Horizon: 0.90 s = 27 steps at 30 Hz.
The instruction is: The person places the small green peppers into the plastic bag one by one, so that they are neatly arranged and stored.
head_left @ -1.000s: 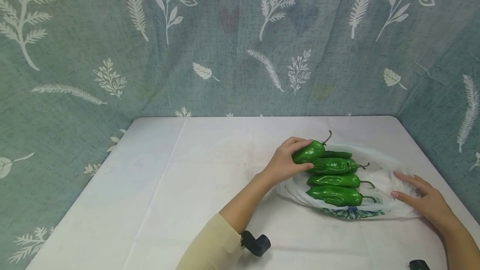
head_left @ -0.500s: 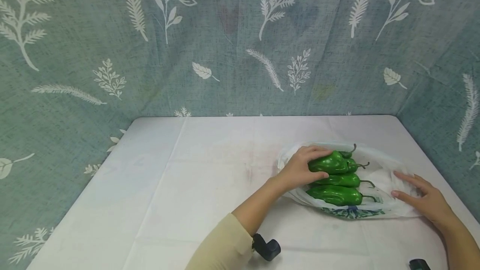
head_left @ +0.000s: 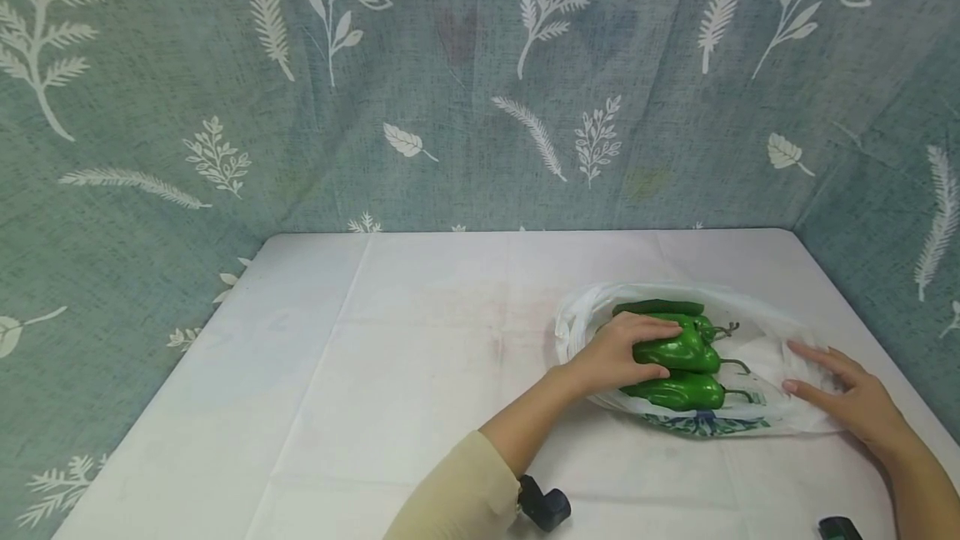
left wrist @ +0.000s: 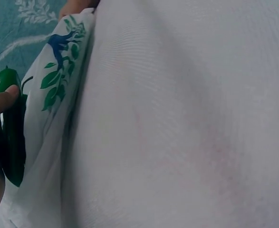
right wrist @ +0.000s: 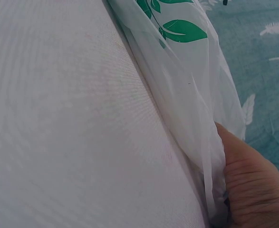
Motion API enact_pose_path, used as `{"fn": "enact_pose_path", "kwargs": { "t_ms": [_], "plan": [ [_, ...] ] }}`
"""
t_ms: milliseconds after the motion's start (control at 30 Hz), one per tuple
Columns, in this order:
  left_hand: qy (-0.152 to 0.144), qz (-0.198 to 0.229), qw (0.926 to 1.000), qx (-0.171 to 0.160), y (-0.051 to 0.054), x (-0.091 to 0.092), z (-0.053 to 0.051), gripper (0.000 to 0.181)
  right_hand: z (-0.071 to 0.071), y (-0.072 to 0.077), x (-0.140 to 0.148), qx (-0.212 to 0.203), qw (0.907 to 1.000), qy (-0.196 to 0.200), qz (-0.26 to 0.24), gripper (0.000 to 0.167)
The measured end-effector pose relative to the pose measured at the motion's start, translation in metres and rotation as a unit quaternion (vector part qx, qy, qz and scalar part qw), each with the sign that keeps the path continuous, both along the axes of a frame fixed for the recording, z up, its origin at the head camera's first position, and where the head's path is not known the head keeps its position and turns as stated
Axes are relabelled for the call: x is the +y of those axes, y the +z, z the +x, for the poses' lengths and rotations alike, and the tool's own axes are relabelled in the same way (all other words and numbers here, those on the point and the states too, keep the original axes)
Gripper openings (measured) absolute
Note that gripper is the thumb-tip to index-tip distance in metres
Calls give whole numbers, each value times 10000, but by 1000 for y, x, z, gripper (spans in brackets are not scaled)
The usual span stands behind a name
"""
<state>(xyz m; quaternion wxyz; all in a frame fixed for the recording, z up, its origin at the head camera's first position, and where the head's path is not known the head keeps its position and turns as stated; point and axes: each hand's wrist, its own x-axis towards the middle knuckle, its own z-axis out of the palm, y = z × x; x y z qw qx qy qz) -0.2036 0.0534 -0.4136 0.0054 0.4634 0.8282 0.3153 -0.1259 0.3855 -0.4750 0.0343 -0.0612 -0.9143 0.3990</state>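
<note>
My left hand grips a glossy long green pepper over a row of similar peppers lying in a thin white plastic bag. In the left wrist view, my thumb presses on a green pepper beside the bag's printed side. The nearest pepper lies stem to the right, and a darker green one lies at the back. My left hand covers the left ends of the middle peppers. My right hand rests on the bag's right end, fingers extended; in the right wrist view its thumb touches the plastic.
A white cloth covers the table. Leaf-patterned teal fabric hangs behind it and at both sides. Black camera mounts show by my left wrist and at the lower right.
My left hand has moved right and toward me with the pepper, from the back of the row to over its middle. My right hand has stayed in place.
</note>
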Motion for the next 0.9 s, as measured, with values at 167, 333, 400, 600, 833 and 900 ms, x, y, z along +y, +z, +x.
{"fn": "enact_pose_path", "kwargs": {
  "t_ms": [167, 333, 400, 600, 833, 900],
  "plan": [
    [15, -165, 9999, 14, -4, 1, 2, 55, 0, 0, 0, 23, 10000, 35, 19, 73],
    [59, -217, 9997, 57, -7, 0, 3, 55, -1, 1, 0, 47, 10000, 62, 47, 73],
    [74, -251, 9997, 27, -8, 0, 3, 53, -1, 1, 0, 59, 10000, 71, 17, 73],
    [95, -365, 9993, -69, -7, -1, 4, 52, 1, 3, -2, 196, 9998, -73, -14, 74],
    [149, -88, 9997, -164, -10, -5, 6, 56, 5, 1, -6, 953, 9936, -564, 218, 72],
    [179, -10, 9996, -239, -9, -7, 6, 58, 5, 2, -7, 1332, 9884, -695, 235, 70]
  ]
}}
